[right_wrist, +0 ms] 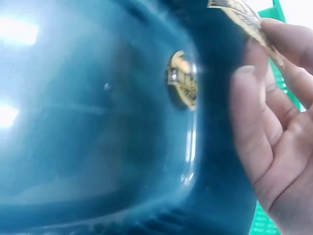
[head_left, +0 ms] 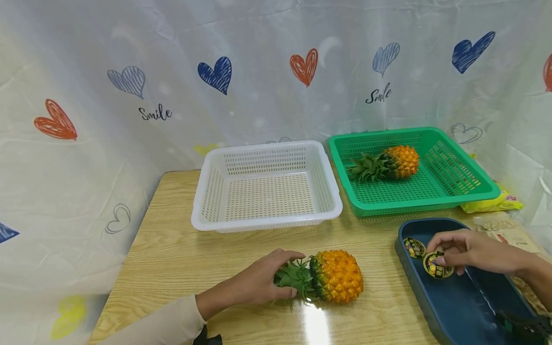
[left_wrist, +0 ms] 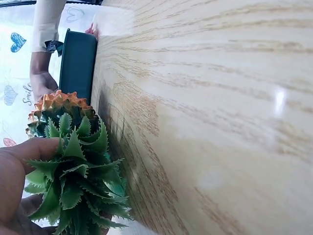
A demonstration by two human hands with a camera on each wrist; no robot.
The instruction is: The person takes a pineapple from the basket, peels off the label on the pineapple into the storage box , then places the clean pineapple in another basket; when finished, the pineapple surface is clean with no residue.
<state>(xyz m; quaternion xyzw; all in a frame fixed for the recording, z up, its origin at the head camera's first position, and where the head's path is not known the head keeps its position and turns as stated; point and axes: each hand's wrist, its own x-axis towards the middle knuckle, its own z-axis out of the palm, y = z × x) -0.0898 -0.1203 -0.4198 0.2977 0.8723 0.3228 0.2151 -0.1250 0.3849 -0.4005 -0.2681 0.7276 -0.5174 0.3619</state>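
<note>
On the wooden table lies a toy-looking orange pineapple (head_left: 339, 277) with a green crown (left_wrist: 73, 181). My left hand (head_left: 265, 278) grips it by the crown, thumb on the near side and fingers on the far side. Over the dark blue tray (head_left: 457, 306), my right hand (head_left: 470, 251) pinches a round black-and-gold badge (head_left: 437, 265) between thumb and fingers. A second such badge (head_left: 415, 247) lies in the tray's far left corner; in the right wrist view this badge (right_wrist: 183, 81) rests by the tray wall, apart from my fingers.
A white basket (head_left: 267, 225) stands at the back. To its right a green basket (head_left: 427, 199) holds another pineapple (head_left: 401, 162). A yellow packet (head_left: 491, 205) and a clear bag (head_left: 504, 230) lie at the right. A curtain with printed hearts hangs behind the table.
</note>
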